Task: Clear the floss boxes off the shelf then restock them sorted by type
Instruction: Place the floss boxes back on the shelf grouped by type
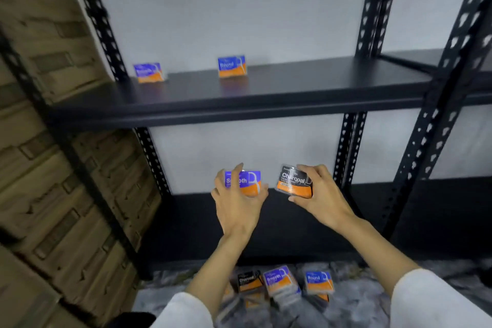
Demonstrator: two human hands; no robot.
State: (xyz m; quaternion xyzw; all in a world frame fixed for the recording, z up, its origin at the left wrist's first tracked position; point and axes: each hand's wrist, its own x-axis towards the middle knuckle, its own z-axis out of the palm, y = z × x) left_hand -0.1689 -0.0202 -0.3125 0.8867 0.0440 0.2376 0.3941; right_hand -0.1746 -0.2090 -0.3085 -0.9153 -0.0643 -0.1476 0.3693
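Two hands raised before the shelf point(239, 93): left hand point(237, 202) grips Smooth box point(246, 181); right hand point(323, 194) grips Charcoal box point(294, 181).

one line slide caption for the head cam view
Left hand holds a Smooth floss box, right hand a Charcoal floss box, below the shelf.

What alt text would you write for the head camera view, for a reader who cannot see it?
A person's left hand grips a purple Smooth floss box and the right hand grips a black Charcoal floss box before a black shelf. Two boxes stand on it; more boxes lie on the floor.
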